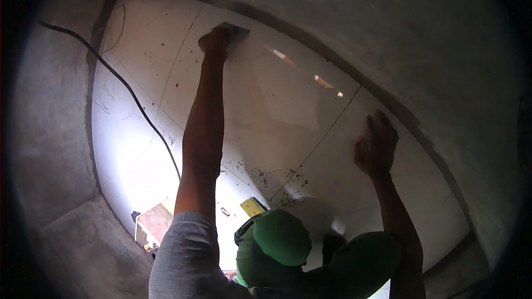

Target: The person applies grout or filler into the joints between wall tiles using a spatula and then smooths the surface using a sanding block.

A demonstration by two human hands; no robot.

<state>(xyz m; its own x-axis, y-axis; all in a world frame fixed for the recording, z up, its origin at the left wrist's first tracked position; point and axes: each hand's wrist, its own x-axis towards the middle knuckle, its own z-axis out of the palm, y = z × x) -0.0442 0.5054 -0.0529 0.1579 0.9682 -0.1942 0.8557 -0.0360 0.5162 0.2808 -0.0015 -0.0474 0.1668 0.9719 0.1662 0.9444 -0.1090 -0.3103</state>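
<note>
At the far end of the white tiled floor (260, 116), my left hand (213, 41) is closed round a flat grey blade-like tool (239, 30). The tool lies low against the tile; its handle is hidden and its exact kind is unclear. My right hand (378, 145) rests on a tile to the right, fingers stretched out and holding nothing. Dark crumbs (266, 177) lie scattered around the tile joints between my arms. Below them are rounded green-clad shapes (282, 238), seemingly my bent knees.
Grey concrete walls (432, 39) border the tiles. A black cable (130, 89) runs across the left side toward my left forearm. Near my left sleeve stands a box-like object (155, 224). A yellow flat object with a dark edge (253, 207) lies by my knee. Bright light falls at left.
</note>
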